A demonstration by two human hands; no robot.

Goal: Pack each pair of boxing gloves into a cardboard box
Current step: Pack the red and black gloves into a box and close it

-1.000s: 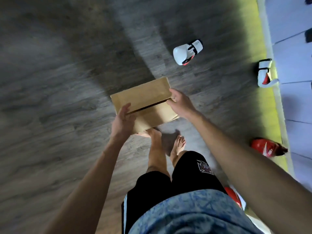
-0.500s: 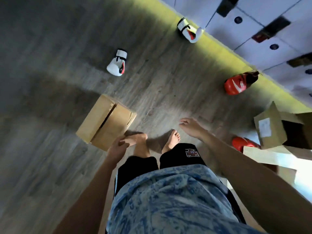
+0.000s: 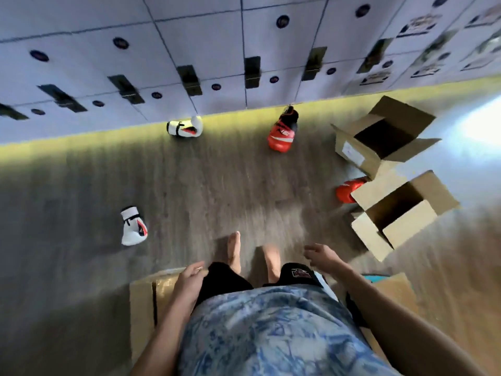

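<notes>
A shut cardboard box (image 3: 141,308) lies on the floor at my lower left. My left hand (image 3: 189,280) hangs just above its right end, fingers loose, holding nothing. My right hand (image 3: 322,257) hangs empty over the floor, fingers apart. One white glove (image 3: 132,226) lies to the left on the floor, another white glove (image 3: 185,127) by the lockers. A red glove (image 3: 282,131) stands near the lockers; a second red glove (image 3: 347,189) is partly hidden behind an open box (image 3: 401,215). Another open box (image 3: 379,137) stands behind it.
A wall of white lockers (image 3: 217,50) runs across the back with a yellow strip at its foot. My bare feet (image 3: 252,253) stand on the grey wooden floor. More cardboard (image 3: 393,291) lies at my right side.
Both hands let go of the shut box, which now lies on the floor at my left. The view has swung round toward the lockers and the open boxes.
</notes>
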